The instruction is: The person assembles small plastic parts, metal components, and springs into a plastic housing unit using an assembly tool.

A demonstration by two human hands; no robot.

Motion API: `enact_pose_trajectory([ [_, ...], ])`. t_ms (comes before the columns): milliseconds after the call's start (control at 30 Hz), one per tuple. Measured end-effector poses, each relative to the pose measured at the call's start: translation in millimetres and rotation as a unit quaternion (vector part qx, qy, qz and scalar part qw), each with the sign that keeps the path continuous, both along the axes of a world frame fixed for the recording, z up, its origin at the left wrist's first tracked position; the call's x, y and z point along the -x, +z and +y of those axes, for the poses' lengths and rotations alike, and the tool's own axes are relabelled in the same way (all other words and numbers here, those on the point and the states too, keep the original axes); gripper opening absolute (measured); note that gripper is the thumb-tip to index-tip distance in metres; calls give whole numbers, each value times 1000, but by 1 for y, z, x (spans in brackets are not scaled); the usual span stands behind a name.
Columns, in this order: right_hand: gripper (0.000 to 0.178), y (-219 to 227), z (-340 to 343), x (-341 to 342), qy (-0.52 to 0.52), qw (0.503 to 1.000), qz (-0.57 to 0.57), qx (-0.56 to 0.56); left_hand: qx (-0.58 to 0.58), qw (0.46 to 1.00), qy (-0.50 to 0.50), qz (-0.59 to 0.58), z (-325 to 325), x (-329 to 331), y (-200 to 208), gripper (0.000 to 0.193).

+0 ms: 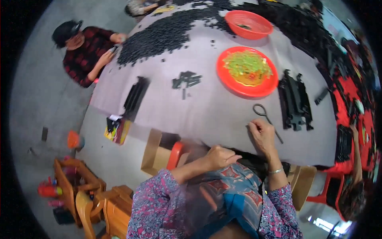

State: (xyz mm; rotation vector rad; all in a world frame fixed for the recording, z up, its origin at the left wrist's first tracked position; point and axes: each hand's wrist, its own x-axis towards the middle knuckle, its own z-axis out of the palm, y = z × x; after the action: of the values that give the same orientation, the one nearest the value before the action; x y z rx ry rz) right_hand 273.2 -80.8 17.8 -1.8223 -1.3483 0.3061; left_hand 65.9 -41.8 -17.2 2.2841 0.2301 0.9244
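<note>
My left hand is curled closed in front of my apron, just off the table's near edge; whatever it may hold is hidden. Over the near edge of the table, my right hand has its fingers drawn together, with a small dark bit showing at the fingertips, too small to name. Beside it lies a thin metal rod with a loop handle, partly behind the hand. To its right sits a bundle of long black plastic strips. A red basin with yellow-green rubber-band-like loops stands beyond.
Small black parts spread in a heap across the far left, with a smaller pile mid-table. Another red basin stands farther back. More black strips lie left. A co-worker sits at the left; cardboard boxes stand below the edge.
</note>
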Motion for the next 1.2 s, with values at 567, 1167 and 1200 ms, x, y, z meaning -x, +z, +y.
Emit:
enact_pose_trajectory([
  [567, 45, 12, -14, 32, 439, 832, 304, 152, -167, 969, -163, -80, 0, -27, 32, 15],
  [1167, 56, 3, -15, 46, 506, 788, 279, 211, -80, 978, -190, 34, -1, -15, 43, 17],
  [1200, 56, 2, -17, 47, 525, 778, 274, 207, -79, 978, -191, 31, -1, -18, 45, 18],
])
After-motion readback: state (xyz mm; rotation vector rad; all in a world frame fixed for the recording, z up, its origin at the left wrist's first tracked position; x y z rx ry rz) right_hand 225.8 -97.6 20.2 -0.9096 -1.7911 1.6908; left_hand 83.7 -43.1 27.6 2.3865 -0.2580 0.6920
